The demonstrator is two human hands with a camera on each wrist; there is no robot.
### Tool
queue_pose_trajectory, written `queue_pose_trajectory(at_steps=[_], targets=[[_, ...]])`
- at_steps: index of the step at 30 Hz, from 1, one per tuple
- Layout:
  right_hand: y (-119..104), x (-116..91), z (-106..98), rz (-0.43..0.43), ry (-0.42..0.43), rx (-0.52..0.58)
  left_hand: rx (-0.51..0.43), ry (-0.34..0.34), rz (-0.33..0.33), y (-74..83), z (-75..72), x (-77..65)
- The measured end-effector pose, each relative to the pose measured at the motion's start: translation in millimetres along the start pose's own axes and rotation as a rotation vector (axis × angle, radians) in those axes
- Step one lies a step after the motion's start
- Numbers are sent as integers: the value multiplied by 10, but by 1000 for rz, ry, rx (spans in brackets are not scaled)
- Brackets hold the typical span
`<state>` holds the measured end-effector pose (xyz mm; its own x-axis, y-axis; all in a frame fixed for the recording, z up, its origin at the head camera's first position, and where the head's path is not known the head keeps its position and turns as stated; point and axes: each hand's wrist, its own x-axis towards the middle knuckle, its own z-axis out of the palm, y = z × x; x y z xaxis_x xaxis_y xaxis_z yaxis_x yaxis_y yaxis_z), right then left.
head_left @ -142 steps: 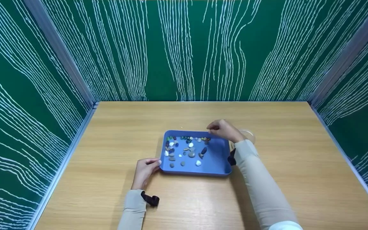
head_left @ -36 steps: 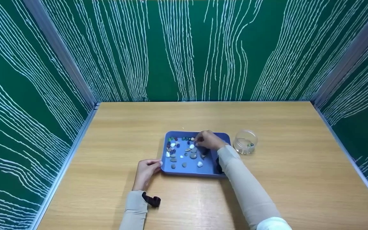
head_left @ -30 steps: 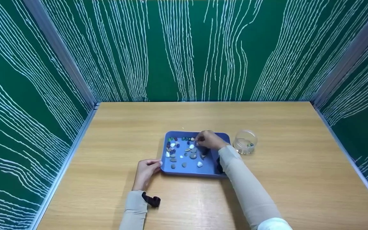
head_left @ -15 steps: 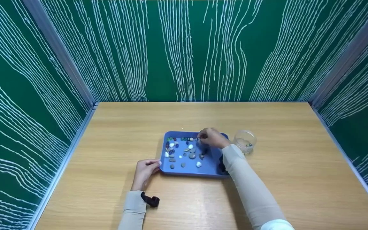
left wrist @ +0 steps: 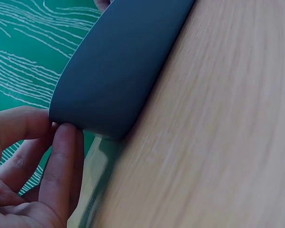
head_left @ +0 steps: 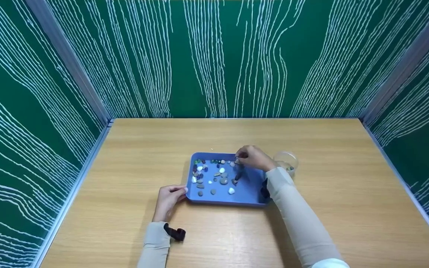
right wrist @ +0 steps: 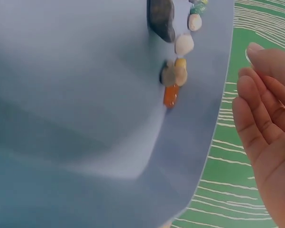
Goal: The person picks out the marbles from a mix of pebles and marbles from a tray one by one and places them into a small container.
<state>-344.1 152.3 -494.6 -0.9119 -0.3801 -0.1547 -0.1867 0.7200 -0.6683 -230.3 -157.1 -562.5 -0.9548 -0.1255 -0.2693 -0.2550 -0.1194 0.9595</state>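
Note:
A blue tray (head_left: 251, 182) stands on the table, holding pebbles, white stones (head_left: 231, 190) and small coloured glass stones, many set in a row along its far side. My left hand (head_left: 169, 201) pinches the near left corner of the tray between thumb and fingers, as the left wrist view also shows. My right hand (head_left: 256, 158) is over the tray's far side, fingers bent and thumb near the fingertips. A pale sliver shows at the fingertips in the right wrist view; whether it is a held piece or a nail is unclear. Below lie an orange stone (right wrist: 170, 96) and a white pebble (right wrist: 184, 44).
A clear round tub (head_left: 286, 160) with a few glass stones stands right of the tray, partly behind my right wrist. Wood table (head_left: 143, 156) surrounds the tray. Green walls (head_left: 214, 56) with white lines rise behind and at both sides.
My right hand moved from within the tray's far middle slightly right and back, uncovering several stones in the far row. My left hand stays at the tray's corner.

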Motion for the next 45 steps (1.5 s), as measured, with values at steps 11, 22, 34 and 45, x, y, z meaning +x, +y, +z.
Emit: queue_pose_trajectory(at_steps=[11, 22, 34, 45], targets=[[112, -146, -191, -5, 44, -8, 3, -4, -5, 36, -12, -26], [259, -266, -354, 27, 72, -1, -15, -1, -2, 27, -14, 2], [472, -436, -519, 54, 116, -18, -14, 2, 11, 12, -5, 3], [674, -585, -638, 35, 146, -8, -2, -27, -12, 8, -14, 15]])
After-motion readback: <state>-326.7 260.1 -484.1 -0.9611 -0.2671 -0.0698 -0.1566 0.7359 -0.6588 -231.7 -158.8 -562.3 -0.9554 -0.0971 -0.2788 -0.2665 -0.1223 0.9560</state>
